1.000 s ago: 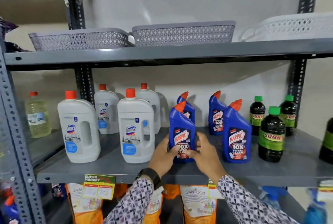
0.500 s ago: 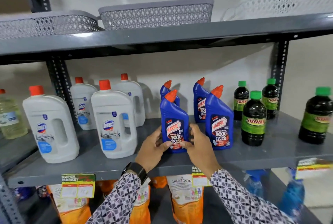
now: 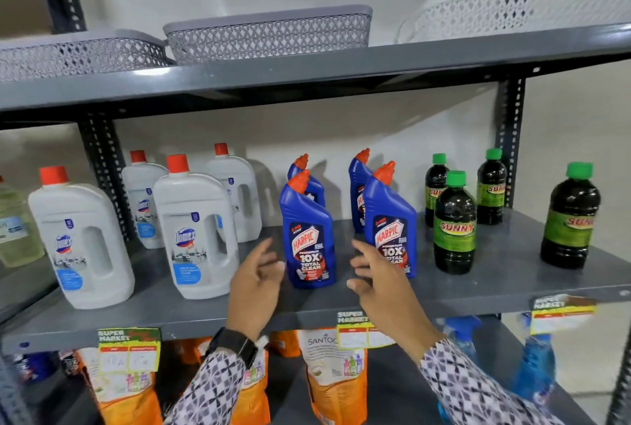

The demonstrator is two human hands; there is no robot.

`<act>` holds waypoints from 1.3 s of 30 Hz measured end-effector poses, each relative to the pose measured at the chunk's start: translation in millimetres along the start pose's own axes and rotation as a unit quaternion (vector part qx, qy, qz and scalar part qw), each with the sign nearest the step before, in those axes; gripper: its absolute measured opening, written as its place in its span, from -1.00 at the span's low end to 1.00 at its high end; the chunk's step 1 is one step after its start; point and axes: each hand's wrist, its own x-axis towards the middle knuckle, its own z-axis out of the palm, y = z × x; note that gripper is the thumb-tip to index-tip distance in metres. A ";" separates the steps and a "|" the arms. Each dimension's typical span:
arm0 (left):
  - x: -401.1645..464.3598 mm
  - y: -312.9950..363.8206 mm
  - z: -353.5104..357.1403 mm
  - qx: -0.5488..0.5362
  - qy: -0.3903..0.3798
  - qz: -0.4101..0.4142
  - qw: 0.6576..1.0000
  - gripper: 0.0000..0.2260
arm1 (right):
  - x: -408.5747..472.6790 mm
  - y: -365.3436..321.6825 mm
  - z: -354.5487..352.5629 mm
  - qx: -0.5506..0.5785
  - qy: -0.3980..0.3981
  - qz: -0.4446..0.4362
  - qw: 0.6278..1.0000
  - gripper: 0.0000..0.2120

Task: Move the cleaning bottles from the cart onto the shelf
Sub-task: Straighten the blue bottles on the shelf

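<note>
Both hands have released the front Harpic bottle [image 3: 309,236]: left hand [image 3: 254,283] and right hand [image 3: 379,279] open, flanking it; second Harpic bottle [image 3: 392,223] behind right fingers.

Shop aisle: stocked steel shelf [image 3: 478,291], "Super Market" price tags [image 3: 129,349].

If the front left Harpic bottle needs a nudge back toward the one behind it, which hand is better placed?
Probably the left hand: its open fingers sit right beside the front left Harpic bottle. The right hand is open too, but overlaps the neighbouring Harpic bottle.
</note>
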 end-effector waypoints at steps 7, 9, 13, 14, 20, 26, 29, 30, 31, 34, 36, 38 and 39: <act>-75.1 60.8 86.5 -0.045 0.003 0.029 0.999 -0.75 | -19.1 62.6 -123.2 0.068 0.247 -0.027 0.966 -0.65; -85.2 82.7 135.5 -0.044 -0.101 0.042 0.993 -0.81 | -6.1 88.7 -148.6 0.086 0.225 0.005 0.971 -0.53; -80.2 112.8 225.9 0.053 -0.197 0.051 0.978 -0.50 | 24.2 125.0 -173.2 0.099 0.043 0.052 0.993 -0.07; -76.6 117.7 241.2 0.039 -0.191 0.019 0.981 -0.45 | 31.6 130.4 -176.5 0.112 0.012 0.047 0.993 -0.04; -42.5 119.6 279.0 -0.023 -0.121 -0.034 0.992 -0.63 | 52.6 142.6 -179.3 0.109 -0.022 0.021 0.994 -0.36; -41.4 128.7 296.4 -0.059 -0.175 -0.024 0.983 -0.64 | 44.9 158.5 -214.1 0.067 -0.011 0.014 0.998 -0.42; -44.2 131.5 303.4 -0.070 -0.181 -0.018 0.981 -0.57 | 39.9 170.2 -230.2 0.083 -0.023 0.014 0.996 -0.44; -45.3 130.1 304.1 -0.069 -0.182 -0.012 0.981 -0.57 | 38.6 172.5 -232.4 0.091 -0.032 0.012 0.995 -0.44; -45.7 128.1 304.3 -0.063 -0.182 -0.003 0.981 -0.57 | 37.7 174.2 -233.6 0.100 -0.038 0.009 0.994 -0.42; -46.9 122.2 303.8 -0.046 -0.185 0.020 0.982 -0.55 | 35.6 177.4 -234.7 0.123 -0.034 -0.003 0.992 -0.39; -48.5 120.7 302.4 -0.044 -0.180 0.027 0.982 -0.58 | 35.1 178.2 -233.9 0.124 -0.029 -0.015 0.992 -0.37; -50.1 120.9 300.5 -0.057 -0.175 0.025 0.983 -0.59 | 33.7 178.9 -233.3 0.114 -0.029 -0.026 0.993 -0.36; -50.8 120.8 299.9 -0.063 -0.174 0.027 0.982 -0.59 | 33.3 179.4 -232.7 0.113 -0.032 -0.031 0.993 -0.35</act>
